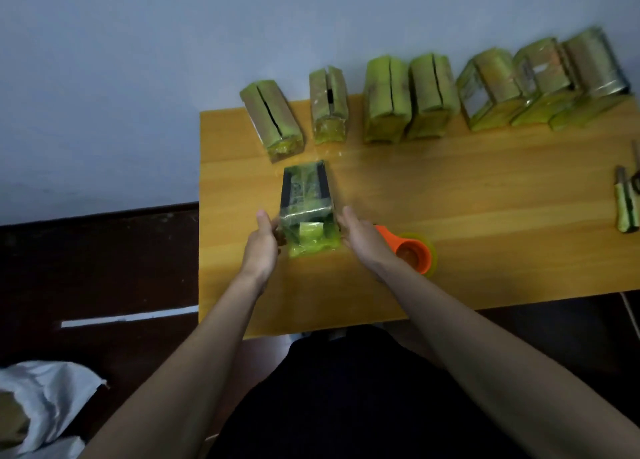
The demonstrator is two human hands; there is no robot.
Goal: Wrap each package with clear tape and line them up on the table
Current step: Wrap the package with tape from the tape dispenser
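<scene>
A green and black package (306,209) wrapped in glossy clear tape lies on the wooden table (467,216), its long axis pointing away from me. My left hand (264,240) presses its left side and my right hand (360,238) presses its right side, so both hold it between them. Just right of my right hand lies an orange tape dispenser (414,252) with a roll of clear tape. Along the far edge by the wall stands a row of several taped green packages (386,100).
A small green and black item (626,205) and a dark tool (635,178) lie at the table's right edge. The table's left edge runs close to the held package. Crumpled white material (45,403) lies on the dark floor at lower left.
</scene>
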